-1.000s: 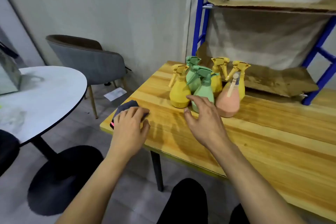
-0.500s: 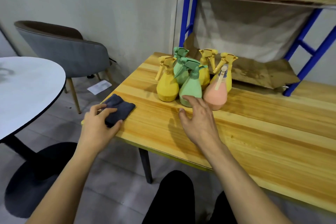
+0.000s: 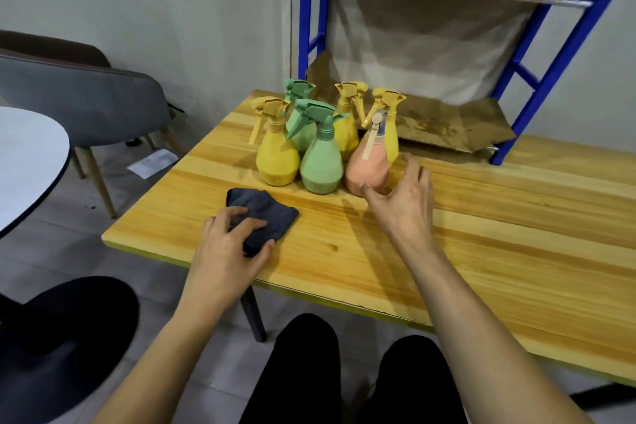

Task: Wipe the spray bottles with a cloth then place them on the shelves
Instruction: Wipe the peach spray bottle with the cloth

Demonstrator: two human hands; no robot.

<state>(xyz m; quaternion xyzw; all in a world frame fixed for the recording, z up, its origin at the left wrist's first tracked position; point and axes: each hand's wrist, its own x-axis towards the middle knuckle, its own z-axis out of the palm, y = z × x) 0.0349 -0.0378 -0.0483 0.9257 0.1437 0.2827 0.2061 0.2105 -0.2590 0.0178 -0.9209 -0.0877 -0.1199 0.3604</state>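
Left hand (image 3: 225, 253) pinched the dark cloth (image 3: 266, 213) at frame centre, while the spread right hand (image 3: 404, 206) flanked the pink spray bottle (image 3: 367, 169).

6 spray bottles (image 3: 321, 165) are standing upright, clustered at frame centre; a dark cloth (image 3: 272, 213) is lying crumpled below-left.
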